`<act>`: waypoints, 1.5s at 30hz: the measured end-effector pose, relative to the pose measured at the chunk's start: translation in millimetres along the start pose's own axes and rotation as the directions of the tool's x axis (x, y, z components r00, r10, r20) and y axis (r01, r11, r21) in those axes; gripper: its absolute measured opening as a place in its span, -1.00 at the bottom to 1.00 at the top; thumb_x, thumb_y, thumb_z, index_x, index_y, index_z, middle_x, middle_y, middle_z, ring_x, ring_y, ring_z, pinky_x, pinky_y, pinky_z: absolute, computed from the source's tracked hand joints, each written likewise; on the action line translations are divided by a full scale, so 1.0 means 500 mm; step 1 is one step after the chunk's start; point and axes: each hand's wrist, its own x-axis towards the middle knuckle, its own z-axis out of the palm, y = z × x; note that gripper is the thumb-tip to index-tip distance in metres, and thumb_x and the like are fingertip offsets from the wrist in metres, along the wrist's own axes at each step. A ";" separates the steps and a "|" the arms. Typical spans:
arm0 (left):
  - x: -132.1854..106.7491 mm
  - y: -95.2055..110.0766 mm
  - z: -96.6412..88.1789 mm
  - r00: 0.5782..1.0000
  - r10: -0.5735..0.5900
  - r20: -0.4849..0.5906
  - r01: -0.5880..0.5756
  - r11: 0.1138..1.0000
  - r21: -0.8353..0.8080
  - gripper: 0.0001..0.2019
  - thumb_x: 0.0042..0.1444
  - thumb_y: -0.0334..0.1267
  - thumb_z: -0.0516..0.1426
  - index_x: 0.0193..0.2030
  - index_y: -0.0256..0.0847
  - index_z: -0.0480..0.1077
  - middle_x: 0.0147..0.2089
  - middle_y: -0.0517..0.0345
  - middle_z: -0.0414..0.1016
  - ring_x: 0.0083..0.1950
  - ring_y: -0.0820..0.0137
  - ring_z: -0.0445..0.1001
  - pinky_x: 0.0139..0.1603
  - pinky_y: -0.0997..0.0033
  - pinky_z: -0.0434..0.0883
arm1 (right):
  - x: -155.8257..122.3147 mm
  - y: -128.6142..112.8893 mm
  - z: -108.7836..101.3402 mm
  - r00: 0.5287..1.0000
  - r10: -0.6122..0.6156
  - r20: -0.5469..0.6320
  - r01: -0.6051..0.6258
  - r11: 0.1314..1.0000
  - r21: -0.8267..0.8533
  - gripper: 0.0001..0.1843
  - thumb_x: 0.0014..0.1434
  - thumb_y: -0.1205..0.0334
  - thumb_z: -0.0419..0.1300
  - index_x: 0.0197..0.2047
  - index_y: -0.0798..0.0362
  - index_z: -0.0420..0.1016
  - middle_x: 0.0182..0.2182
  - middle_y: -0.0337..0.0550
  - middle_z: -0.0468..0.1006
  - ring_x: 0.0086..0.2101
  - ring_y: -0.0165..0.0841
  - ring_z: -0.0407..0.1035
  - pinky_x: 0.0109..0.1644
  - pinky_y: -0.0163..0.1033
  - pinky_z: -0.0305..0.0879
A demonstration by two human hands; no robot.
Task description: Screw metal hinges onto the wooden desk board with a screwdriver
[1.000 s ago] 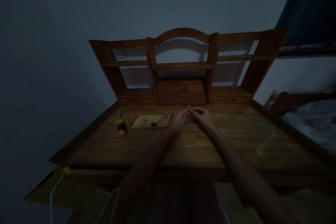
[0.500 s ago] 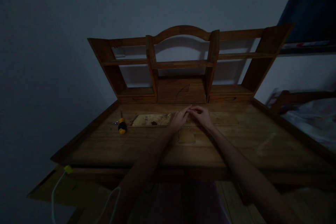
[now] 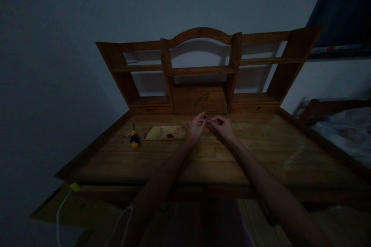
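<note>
My left hand [image 3: 196, 128] and my right hand [image 3: 222, 127] meet above the middle of the wooden desk [image 3: 162, 166]. Between their fingertips is a small dark piece [image 3: 205, 118], too small and dim to name. Fingers of both hands are pinched together around it. Below the hands, the desk top has a worn pale strip [image 3: 162, 132] where the surface is stripped, and a small square patch [image 3: 206, 149] lies just in front. Off to the left rests a yellow and black screwdriver [image 3: 134, 139], with small metal bits [image 3: 126, 135] beside it.
A wooden shelf unit [image 3: 201, 71] with small drawers stands along the desk's back edge. Raised side rails [image 3: 321, 141] border the desk. A white cord [image 3: 58, 216] with a yellow end [image 3: 74, 187] hangs at the front left. A bed [image 3: 344, 123] is at the right.
My left hand has turned and its fingers have lifted and opened a little, so the small dark piece now shows between the hands. My right hand has hardly moved.
</note>
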 end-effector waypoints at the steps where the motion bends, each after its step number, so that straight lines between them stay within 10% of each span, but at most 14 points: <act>1: 0.002 -0.003 0.003 0.997 -0.073 -0.004 0.072 0.995 -0.076 -0.55 0.15 -0.43 0.18 0.20 -0.18 0.39 -0.03 0.00 0.55 -0.12 0.36 0.58 0.04 0.26 0.52 | -0.001 0.003 0.000 1.000 -0.030 -0.003 0.030 0.999 -0.045 -0.59 0.02 -0.15 0.33 -0.43 0.07 0.50 -0.57 -0.23 0.45 -0.55 -0.41 0.24 -0.49 -0.32 0.09; 9: 0.007 -0.021 0.008 0.929 -0.317 0.189 0.369 0.794 -0.482 -0.63 -0.03 -0.41 0.34 -0.05 -0.32 0.46 -0.23 0.02 0.61 -0.15 0.35 0.59 0.16 0.09 0.46 | -0.008 0.007 -0.015 0.977 -0.203 0.070 0.215 0.907 -0.362 -0.81 0.18 0.09 0.21 -0.36 0.03 0.51 -0.47 -0.20 0.55 -0.46 -0.35 0.38 -0.37 -0.30 0.18; 45: 0.003 -0.007 0.005 0.908 -0.385 0.163 0.408 0.733 -0.544 -0.65 0.15 -0.50 0.19 0.10 -0.36 0.43 -0.13 -0.06 0.62 -0.04 0.31 0.60 0.31 0.02 0.35 | -0.009 -0.011 -0.024 0.952 -0.257 0.163 0.300 0.886 -0.355 -0.76 0.24 0.18 0.19 -0.07 0.00 0.61 -0.24 -0.10 0.65 -0.33 -0.29 0.48 -0.21 -0.21 0.34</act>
